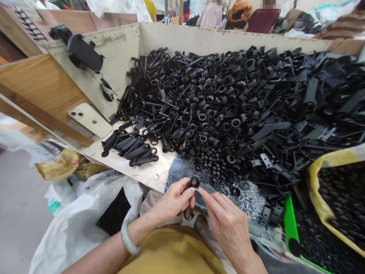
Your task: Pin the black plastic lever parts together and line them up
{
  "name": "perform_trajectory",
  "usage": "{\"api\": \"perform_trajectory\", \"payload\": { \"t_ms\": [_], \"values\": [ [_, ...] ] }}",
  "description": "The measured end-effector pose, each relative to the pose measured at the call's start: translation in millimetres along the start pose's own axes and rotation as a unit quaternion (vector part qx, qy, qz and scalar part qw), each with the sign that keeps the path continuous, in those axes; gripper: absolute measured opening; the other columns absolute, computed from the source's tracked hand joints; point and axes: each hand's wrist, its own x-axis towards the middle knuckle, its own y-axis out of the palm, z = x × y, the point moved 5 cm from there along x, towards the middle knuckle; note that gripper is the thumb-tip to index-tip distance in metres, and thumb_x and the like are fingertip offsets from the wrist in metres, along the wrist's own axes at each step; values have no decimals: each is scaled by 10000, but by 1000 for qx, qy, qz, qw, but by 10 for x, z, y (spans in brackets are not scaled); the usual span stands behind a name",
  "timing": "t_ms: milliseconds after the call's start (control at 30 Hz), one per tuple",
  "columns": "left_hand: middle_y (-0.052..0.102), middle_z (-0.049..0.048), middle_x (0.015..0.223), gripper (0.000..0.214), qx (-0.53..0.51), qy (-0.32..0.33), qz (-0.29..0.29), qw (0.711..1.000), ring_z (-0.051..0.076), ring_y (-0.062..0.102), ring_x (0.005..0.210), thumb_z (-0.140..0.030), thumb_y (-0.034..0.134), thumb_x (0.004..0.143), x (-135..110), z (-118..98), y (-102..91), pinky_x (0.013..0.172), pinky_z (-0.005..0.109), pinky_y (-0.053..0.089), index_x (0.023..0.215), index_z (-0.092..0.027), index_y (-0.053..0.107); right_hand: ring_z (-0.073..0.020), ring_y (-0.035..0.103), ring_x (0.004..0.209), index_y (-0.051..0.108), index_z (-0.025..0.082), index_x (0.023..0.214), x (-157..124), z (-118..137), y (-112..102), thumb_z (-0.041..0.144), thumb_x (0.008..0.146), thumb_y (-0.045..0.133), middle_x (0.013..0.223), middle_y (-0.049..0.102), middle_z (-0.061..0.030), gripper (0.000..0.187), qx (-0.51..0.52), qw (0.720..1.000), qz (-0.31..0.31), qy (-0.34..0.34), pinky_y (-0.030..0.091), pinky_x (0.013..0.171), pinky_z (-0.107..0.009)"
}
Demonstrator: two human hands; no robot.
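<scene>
My left hand (174,198), with a pale green bangle (129,238) on its wrist, grips a black plastic ring-ended part (194,182) in front of my body. Thumb and index finger of my right hand (226,215) are pinched together at a small silvery pin (195,189), which touches the part. Whether the pin has entered a hole is too small to tell. Just beyond my hands, loose silver pins (251,199) and small black balls (212,165) lie on a denim cloth (176,171).
A large heap of black plastic parts (211,91) fills the walled bench. Ring-ended pieces (139,150) lie near a white phone (90,120) at left. A yellow-edged sack (316,190) of black balls and a green panel (291,220) stand at right. A white sack (68,232) hangs lower left.
</scene>
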Motion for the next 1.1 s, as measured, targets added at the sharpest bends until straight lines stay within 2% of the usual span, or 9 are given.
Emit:
{"api": "perform_trajectory", "payload": {
  "t_ms": [233,500,633,767,867,1100],
  "values": [
    [586,-53,620,202,26,-5,-26,999,84,431,468,-410,528,977,37,54,-27,465,210,289,995,-209,516,-175,666,739,694,170,1261,23,32,48,85,1053,382,841,715,-46,384,-45,998,39,6,428,626,-286],
    [553,-61,639,273,20,-4,-18,1000,75,385,478,-475,519,977,24,-32,-27,477,216,253,981,-202,495,-134,703,729,684,190,1243,36,20,136,99,1065,385,854,721,-25,360,11,998,37,48,441,637,-243],
    [550,-61,638,268,25,-5,-25,999,73,377,476,-469,501,983,36,-24,-39,473,217,247,979,-201,487,-138,696,696,685,200,1231,70,58,151,46,1017,443,846,723,-17,358,-36,997,61,44,424,589,-265],
    [549,-59,641,229,36,-5,-44,998,81,410,500,-432,504,979,64,34,-49,487,214,294,939,-208,483,-156,684,679,681,192,1212,134,102,136,-4,930,537,836,729,-18,373,-100,989,101,30,398,533,-291],
    [533,-68,642,226,32,-7,-53,998,85,416,516,-434,522,972,84,86,-53,488,209,306,937,-215,482,-166,691,713,677,194,1171,197,117,136,-14,891,587,840,732,-24,360,-114,982,147,33,405,547,-283],
    [536,-70,615,305,35,0,-62,997,77,411,487,-486,609,914,105,42,-78,451,191,270,884,-219,466,-167,729,788,669,232,1031,408,55,65,79,968,550,939,751,-12,204,-58,955,279,87,429,600,-259]
  ]
}}
